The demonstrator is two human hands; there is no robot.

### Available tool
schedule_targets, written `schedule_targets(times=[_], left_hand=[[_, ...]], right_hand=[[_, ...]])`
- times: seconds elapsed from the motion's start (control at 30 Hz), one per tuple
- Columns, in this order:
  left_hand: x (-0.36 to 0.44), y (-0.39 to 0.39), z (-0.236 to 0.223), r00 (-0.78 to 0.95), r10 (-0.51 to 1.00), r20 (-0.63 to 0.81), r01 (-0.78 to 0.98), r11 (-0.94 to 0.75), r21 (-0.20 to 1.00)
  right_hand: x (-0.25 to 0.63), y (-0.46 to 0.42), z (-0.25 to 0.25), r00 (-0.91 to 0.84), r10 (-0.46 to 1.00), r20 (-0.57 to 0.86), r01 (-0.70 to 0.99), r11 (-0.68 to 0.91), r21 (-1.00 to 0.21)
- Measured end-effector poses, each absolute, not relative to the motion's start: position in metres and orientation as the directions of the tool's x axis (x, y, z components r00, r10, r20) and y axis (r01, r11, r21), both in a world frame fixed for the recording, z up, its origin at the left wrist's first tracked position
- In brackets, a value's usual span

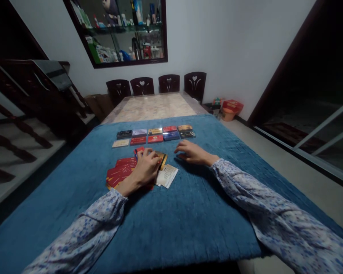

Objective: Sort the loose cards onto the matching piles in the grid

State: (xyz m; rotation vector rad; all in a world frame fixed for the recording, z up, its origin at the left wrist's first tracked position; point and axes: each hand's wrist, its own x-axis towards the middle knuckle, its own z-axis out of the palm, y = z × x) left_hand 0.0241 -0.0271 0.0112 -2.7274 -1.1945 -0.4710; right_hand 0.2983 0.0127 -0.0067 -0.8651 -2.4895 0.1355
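Observation:
My left hand [147, 165] reaches over a loose spread of cards, its fingers bent down and apart. Under and beside it lie several dark red cards [121, 172], fanned out to the left. A gold card with a dark edge [162, 156] touches its right side, and a white printed card [168, 176] lies below that. My right hand [193, 152] is just to the right of the spread, low over the cloth, fingers loosely bent with nothing visible in them. Beyond both hands, small stacks of cards stand in two rows, among them a red stack [155, 139] and a blue one [170, 135].
A blue cloth [160, 224] covers the near part of the table; the far part is bare marble-patterned top [157, 106]. Several dark chairs [169, 83] stand at the far end. A wooden railing [20, 102] is at left, and a red bag [233, 105] sits on the floor at right.

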Motion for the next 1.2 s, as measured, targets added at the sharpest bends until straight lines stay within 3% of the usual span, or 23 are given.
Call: schedule_targets(times=[0.5, 0.93, 1.2], left_hand=[[0.019, -0.06, -0.004, 0.649, 0.643, 0.407, 0.704, -0.71, -0.001], [0.03, -0.091, 0.015, 0.693, 0.67, 0.265, 0.706, -0.705, -0.066], [0.035, -0.091, 0.009, 0.653, 0.712, 0.257, 0.747, -0.661, -0.066]], right_hand=[[0.27, -0.035, -0.011, -0.751, 0.522, 0.405, 0.44, 0.852, -0.283], [0.27, -0.038, -0.009, -0.816, 0.48, 0.322, 0.432, 0.877, -0.212], [0.267, -0.041, -0.011, -0.799, 0.49, 0.349, 0.429, 0.87, -0.241]])
